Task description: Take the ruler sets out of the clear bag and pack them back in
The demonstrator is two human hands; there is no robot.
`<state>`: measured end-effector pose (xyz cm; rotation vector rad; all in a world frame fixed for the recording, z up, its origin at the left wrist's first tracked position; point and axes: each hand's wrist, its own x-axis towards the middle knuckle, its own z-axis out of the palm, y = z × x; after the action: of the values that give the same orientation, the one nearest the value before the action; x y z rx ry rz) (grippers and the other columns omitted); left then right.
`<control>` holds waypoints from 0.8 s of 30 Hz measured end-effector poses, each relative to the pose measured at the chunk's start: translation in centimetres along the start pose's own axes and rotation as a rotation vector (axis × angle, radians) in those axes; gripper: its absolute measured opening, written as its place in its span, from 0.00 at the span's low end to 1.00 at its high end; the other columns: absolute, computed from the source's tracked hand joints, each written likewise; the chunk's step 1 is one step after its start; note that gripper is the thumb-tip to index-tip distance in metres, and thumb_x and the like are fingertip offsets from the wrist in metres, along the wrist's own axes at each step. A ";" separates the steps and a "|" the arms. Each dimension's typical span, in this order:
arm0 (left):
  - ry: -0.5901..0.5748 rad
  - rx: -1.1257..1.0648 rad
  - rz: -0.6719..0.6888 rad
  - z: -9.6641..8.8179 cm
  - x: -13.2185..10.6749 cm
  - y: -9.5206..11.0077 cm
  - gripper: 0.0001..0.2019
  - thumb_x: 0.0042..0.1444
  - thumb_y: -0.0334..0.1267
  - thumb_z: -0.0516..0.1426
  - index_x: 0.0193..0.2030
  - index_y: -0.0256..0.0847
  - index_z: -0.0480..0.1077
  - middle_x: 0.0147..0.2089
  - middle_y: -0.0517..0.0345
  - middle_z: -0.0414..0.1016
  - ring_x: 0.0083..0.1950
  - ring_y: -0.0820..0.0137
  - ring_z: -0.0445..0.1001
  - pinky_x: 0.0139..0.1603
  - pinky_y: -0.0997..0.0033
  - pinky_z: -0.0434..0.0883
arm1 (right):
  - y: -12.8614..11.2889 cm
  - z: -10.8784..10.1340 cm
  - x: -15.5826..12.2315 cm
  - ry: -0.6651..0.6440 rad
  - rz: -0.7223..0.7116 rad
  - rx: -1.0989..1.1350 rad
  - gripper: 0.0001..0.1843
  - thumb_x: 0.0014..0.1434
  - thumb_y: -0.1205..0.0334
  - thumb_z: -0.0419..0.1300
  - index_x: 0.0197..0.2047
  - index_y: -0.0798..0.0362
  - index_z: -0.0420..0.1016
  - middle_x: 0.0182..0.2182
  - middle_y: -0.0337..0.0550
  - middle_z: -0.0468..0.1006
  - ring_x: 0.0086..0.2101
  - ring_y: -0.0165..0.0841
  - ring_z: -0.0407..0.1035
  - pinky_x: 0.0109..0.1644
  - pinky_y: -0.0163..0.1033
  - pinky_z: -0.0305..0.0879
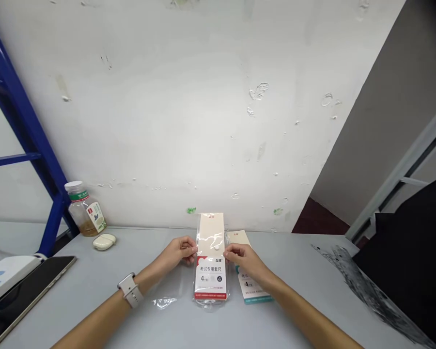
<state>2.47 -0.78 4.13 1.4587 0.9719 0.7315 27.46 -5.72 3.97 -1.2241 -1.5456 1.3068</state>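
Note:
A ruler set packet (210,276) with a cream upper part, a white label and red trim stands before me in a clear plastic sleeve. My left hand (183,249) pinches its left edge. On the opposite edge, the thumb and fingers of my right hand (241,256) are closed on the sleeve. Partly hidden behind my right hand and forearm, a second ruler set packet (254,290) with teal trim lies on the table. A clear plastic bag (164,302) lies near my left wrist.
On the grey table (131,320), a cream oval case (104,241) sits near a jar (87,213) with a white lid. Far left are a tablet (25,295), a white power strip (7,278) and a blue metal frame (39,126). A black item (410,261) occupies the right.

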 end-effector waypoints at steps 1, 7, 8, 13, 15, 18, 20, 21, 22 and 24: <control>0.002 -0.009 0.006 -0.1 -0.1 0.1 0.16 0.49 0.50 0.64 0.30 0.41 0.67 0.25 0.62 0.71 0.28 0.69 0.71 0.34 0.66 0.67 | 0.0 -0.1 0.0 0.010 0.000 0.004 0.15 0.55 0.48 0.60 0.28 0.52 0.72 0.27 0.36 0.71 0.32 0.31 0.63 0.38 0.37 0.56; -0.007 -0.060 0.019 0.1 -0.8 1.4 0.15 0.52 0.48 0.63 0.37 0.43 0.64 0.31 0.64 0.72 0.31 0.70 0.73 0.38 0.65 0.70 | -0.3 -0.4 0.0 0.021 0.010 0.008 0.16 0.54 0.47 0.61 0.26 0.52 0.69 0.25 0.35 0.68 0.30 0.30 0.62 0.35 0.36 0.57; -0.005 -0.047 0.022 0.0 -0.8 1.5 0.16 0.51 0.47 0.63 0.39 0.43 0.63 0.31 0.65 0.71 0.32 0.70 0.73 0.38 0.65 0.70 | -0.3 -0.4 0.0 0.013 0.011 0.004 0.17 0.54 0.47 0.61 0.26 0.52 0.69 0.25 0.35 0.68 0.29 0.30 0.62 0.35 0.36 0.57; -0.001 0.068 0.049 -2.0 -0.4 1.6 0.20 0.51 0.47 0.63 0.45 0.46 0.60 0.30 0.68 0.67 0.30 0.71 0.71 0.38 0.64 0.71 | -0.6 -1.8 0.3 -0.025 0.041 -0.026 0.20 0.52 0.43 0.63 0.26 0.52 0.68 0.23 0.35 0.69 0.26 0.29 0.61 0.32 0.36 0.57; -0.014 0.145 0.040 -3.5 -0.3 1.7 0.19 0.51 0.48 0.62 0.45 0.46 0.61 0.31 0.68 0.67 0.30 0.70 0.72 0.38 0.64 0.72 | -0.8 -3.3 0.5 -0.046 0.090 -0.083 0.20 0.52 0.44 0.63 0.24 0.52 0.68 0.22 0.35 0.68 0.25 0.28 0.60 0.31 0.35 0.55; -0.044 0.223 -0.013 -5.6 -0.3 1.9 0.16 0.50 0.47 0.61 0.42 0.45 0.64 0.31 0.67 0.69 0.29 0.69 0.73 0.35 0.65 0.72 | -0.9 -6.1 0.7 -0.097 0.153 -0.206 0.19 0.53 0.47 0.63 0.22 0.53 0.69 0.21 0.35 0.68 0.25 0.27 0.58 0.31 0.35 0.54; -0.057 0.277 -0.056 -6.7 -0.5 1.9 0.14 0.50 0.46 0.60 0.39 0.43 0.65 0.29 0.66 0.70 0.28 0.68 0.74 0.33 0.67 0.71 | -0.7 -7.9 0.6 -0.143 0.207 -0.287 0.18 0.53 0.49 0.62 0.22 0.53 0.70 0.21 0.35 0.70 0.25 0.27 0.58 0.31 0.34 0.54; -0.064 0.301 -0.076 -7.0 -0.5 1.8 0.13 0.49 0.45 0.60 0.38 0.43 0.65 0.28 0.66 0.71 0.28 0.67 0.74 0.32 0.67 0.71 | -0.6 -8.6 0.6 -0.158 0.227 -0.309 0.17 0.52 0.50 0.62 0.21 0.53 0.70 0.22 0.36 0.71 0.25 0.27 0.58 0.31 0.34 0.53; -0.066 0.328 -0.095 -7.3 -0.6 1.7 0.12 0.49 0.45 0.59 0.38 0.43 0.65 0.28 0.65 0.72 0.27 0.66 0.74 0.31 0.68 0.70 | -0.4 -9.2 0.5 -0.172 0.248 -0.329 0.17 0.52 0.51 0.63 0.21 0.53 0.70 0.22 0.36 0.72 0.25 0.27 0.58 0.30 0.34 0.53; -0.063 0.395 -0.126 -7.8 -0.6 1.3 0.11 0.48 0.42 0.58 0.38 0.43 0.66 0.27 0.65 0.72 0.27 0.65 0.75 0.28 0.69 0.69 | 0.0 -10.1 0.4 -0.194 0.286 -0.369 0.16 0.50 0.52 0.63 0.19 0.53 0.70 0.21 0.37 0.73 0.24 0.27 0.57 0.29 0.34 0.51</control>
<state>-4.45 2.40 6.48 1.7294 1.1947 0.4119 36.91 -2.77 5.85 -1.6375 -1.8620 1.3922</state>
